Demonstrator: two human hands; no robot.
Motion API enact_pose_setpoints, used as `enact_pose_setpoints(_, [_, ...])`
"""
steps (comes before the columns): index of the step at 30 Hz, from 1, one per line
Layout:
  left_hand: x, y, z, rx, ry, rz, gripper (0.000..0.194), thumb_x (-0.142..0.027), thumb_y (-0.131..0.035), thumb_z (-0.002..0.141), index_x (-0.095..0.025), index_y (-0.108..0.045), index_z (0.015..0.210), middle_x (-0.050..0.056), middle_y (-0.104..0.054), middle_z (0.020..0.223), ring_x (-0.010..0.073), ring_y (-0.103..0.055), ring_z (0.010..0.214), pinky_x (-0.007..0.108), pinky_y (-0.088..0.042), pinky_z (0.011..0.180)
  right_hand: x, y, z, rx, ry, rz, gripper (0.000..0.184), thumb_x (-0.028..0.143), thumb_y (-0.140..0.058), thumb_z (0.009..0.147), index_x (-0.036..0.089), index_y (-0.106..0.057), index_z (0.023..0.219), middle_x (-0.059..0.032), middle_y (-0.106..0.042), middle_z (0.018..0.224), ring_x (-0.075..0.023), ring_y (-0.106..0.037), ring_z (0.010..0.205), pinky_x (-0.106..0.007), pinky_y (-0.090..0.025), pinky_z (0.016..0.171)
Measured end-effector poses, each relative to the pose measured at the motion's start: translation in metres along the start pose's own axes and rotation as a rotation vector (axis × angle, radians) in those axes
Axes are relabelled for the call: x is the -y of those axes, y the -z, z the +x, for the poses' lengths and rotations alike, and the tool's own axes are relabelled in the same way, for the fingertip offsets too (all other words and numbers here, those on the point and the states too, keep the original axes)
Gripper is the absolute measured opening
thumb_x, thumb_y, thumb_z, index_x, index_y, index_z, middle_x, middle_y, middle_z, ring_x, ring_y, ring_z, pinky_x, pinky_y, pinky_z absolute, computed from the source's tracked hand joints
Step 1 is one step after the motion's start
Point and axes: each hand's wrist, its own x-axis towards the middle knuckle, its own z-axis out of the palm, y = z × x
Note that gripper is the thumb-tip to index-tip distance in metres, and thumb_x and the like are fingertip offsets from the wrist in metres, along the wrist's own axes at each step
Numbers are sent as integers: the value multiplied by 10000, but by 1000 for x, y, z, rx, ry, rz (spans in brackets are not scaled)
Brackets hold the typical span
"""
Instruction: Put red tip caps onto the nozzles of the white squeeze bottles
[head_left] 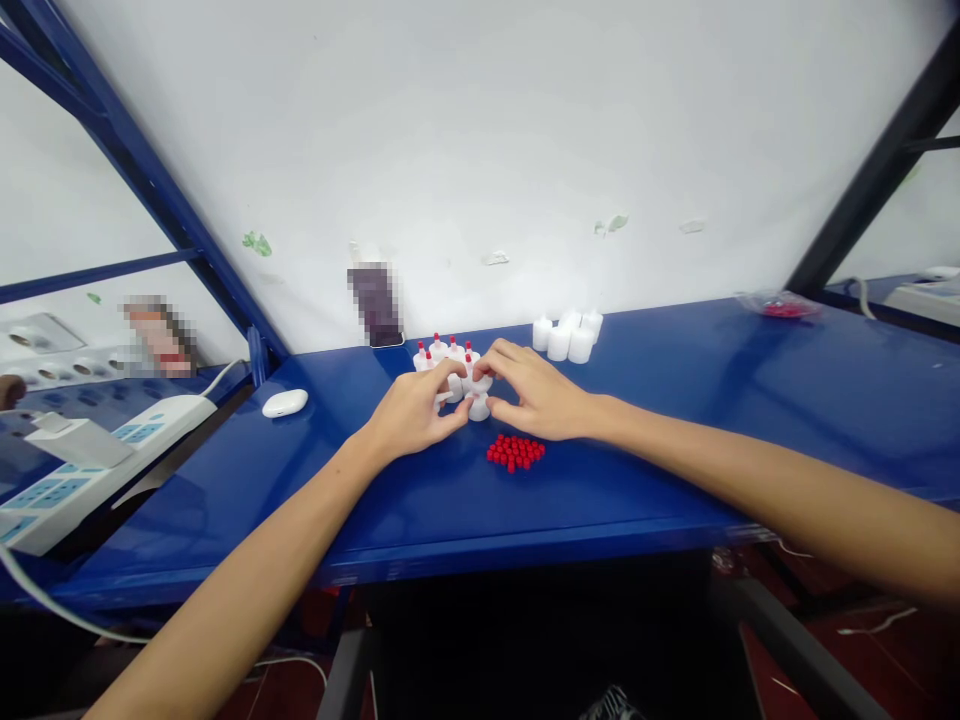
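Several small white bottles with red tips (438,347) stand close together on the blue table. My left hand (409,412) curves around the near side of this group, its thumb and forefinger closed against a white bottle (478,407) at the front. From the other side, the thumb and bent forefinger of my right hand (544,392) close on the same bottle. My fingers partly hide the bottles between them. Just in front of my right hand lies a patch of small red caps (515,452).
Several white bottles without red tips (568,338) stand by the wall. A white earbud case (285,403) and a leaning phone (376,305) are to the left. A power strip (112,465) lies beyond the blue frame. A plastic bag with red contents (781,306) sits far right.
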Motion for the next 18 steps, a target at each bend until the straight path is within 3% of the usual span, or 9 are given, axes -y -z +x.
enact_pose_setpoints(7, [1, 2, 1, 15, 29, -3, 265, -311, -597, 845, -207, -574, 1087, -32, -647, 717, 127, -618, 610, 220, -445, 643, -7, -5, -2, 1, 28, 87, 476, 206, -541, 858, 213, -451, 1326, -118, -575, 1232, -261, -550, 1066, -461, -449, 912])
enact_pose_setpoints(12, [1, 1, 1, 57, 18, 2, 205, -314, -575, 864, -196, -595, 1030, -2, -698, 786, 142, -646, 656, 232, -444, 650, -11, -8, -2, -79, 65, 151, 483, 150, -518, 850, 205, -448, 1325, -128, -575, 1295, -248, -577, 1084, -458, -475, 927])
enact_pose_setpoints(15, [0, 2, 1, 76, 34, 7, 196, -329, -554, 883, -187, -617, 1002, 21, -721, 844, 154, -660, 696, 246, -448, 671, -11, -2, -6, -77, 32, 152, 389, 127, -522, 832, 168, -522, 1219, -121, -615, 1187, -206, -604, 942, -379, -507, 812])
enact_pose_setpoints(18, [-1, 4, 1, 63, 47, 36, 198, -334, -533, 899, -187, -642, 975, 20, -723, 827, 145, -637, 675, 252, -431, 668, -14, 10, -12, 102, 0, 186, 235, 111, -516, 841, 164, -628, 1041, -48, -676, 930, -147, -599, 739, -296, -480, 685])
